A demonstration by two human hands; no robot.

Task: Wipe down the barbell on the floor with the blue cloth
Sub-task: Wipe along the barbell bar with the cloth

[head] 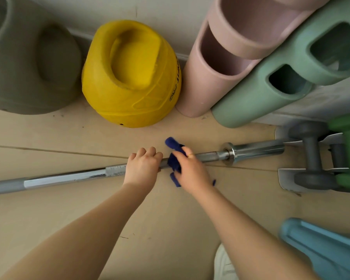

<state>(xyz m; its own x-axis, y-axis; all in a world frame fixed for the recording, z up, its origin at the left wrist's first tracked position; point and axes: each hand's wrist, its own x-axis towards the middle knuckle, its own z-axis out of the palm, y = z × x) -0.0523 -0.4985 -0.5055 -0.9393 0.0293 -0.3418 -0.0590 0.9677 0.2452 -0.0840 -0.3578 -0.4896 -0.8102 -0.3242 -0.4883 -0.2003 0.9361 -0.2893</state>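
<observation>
1. lying across the floor [49,209], the barbell [65,177] is running from the left edge toward the dumbbells [311,156] at the right edge.
2. the left hand [142,166] is curling its fingers round the bar's middle.
3. the right hand [190,170] is gripping the blue cloth [175,158], bunched against the bar just beside the left hand.
4. a yellow kettlebell [129,77] is sitting by the far wall.

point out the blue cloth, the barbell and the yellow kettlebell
blue cloth [174,161]: head view, on the fold wrapped over the bar
barbell [257,149]: head view, on the chrome sleeve
yellow kettlebell [117,102]: head view, on its front body
</observation>
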